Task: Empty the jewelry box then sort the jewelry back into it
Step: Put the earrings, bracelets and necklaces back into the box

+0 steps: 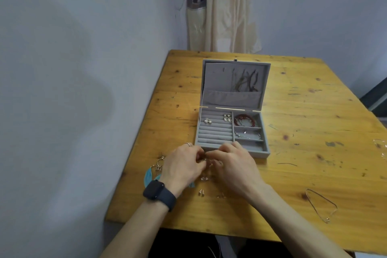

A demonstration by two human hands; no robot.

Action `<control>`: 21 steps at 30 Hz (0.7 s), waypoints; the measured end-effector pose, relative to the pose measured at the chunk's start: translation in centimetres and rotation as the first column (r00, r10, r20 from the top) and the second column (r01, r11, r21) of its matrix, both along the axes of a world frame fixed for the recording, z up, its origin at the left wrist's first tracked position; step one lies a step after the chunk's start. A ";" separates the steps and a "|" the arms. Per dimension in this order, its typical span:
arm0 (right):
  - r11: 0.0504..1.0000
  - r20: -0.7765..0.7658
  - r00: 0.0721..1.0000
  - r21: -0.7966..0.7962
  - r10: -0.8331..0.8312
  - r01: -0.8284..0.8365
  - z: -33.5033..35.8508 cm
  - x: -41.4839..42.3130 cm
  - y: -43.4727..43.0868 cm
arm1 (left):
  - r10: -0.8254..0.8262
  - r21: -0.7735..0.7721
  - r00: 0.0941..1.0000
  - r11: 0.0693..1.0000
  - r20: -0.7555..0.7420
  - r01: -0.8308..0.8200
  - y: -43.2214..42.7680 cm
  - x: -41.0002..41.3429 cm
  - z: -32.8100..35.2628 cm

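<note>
The grey jewelry box stands open on the wooden table, lid upright. Two pairs of silver earrings sit on its ring rolls. A red bead bracelet lies in the top right compartment, and a thin silver bracelet in the middle one. My left hand and my right hand meet just in front of the box, fingertips curled together around a small silver piece that is mostly hidden. Small studs lie below my hands. Turquoise feather earrings lie to the left.
A thin chain necklace lies on the table at the right front. A clear small item sits at the right edge. Necklaces hang inside the box lid. A wall runs along the table's left side; a curtain hangs behind.
</note>
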State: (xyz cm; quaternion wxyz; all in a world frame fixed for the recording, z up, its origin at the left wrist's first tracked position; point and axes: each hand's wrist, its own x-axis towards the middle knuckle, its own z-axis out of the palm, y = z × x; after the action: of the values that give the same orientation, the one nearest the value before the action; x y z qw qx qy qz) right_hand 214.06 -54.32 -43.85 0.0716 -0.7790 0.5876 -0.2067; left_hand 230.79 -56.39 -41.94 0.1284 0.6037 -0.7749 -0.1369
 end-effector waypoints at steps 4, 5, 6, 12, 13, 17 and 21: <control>0.997 -0.077 0.997 -0.071 -0.019 0.014 -0.3 0.3 -0.4 | 0.026 -0.018 1.000 0.999 -0.016 -0.027 0.2 0.2 -0.4; 0.996 -0.094 0.995 -0.090 -0.022 0.013 -0.3 0.4 -0.5 | 0.032 -0.010 0.999 0.999 -0.030 -0.033 0.2 0.5 -0.4; 0.994 -0.111 0.994 -0.106 -0.021 0.009 -0.4 0.4 -0.6 | 0.038 0.001 0.998 0.999 -0.040 -0.038 0.2 0.8 -0.5; 0.999 -0.028 1.000 -0.050 0.009 -0.010 0.5 0.6 0.2 | 0.046 0.054 0.974 0.998 -0.221 -0.035 -0.1 2.3 0.6; 1.000 0.052 0.999 -0.020 0.000 0.001 0.9 0.5 0.4 | 0.047 0.058 0.961 0.998 -0.272 -0.033 -0.3 2.4 1.0; 0.993 0.362 0.925 0.076 -0.115 0.093 1.7 -1.1 0.0 | 0.024 0.013 0.925 1.000 -0.380 -0.020 -1.7 1.9 2.4; 0.977 0.448 0.868 0.088 -0.213 0.194 2.3 -3.3 -1.3 | -0.025 -0.010 0.927 1.000 -0.375 0.023 -3.8 0.3 3.0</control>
State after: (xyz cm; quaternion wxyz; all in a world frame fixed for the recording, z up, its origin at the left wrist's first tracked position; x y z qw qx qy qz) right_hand 210.78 -55.66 -41.54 0.2006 -0.6411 0.6371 -0.3779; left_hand 231.11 -60.16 -38.97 0.2741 0.5565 -0.7437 -0.2491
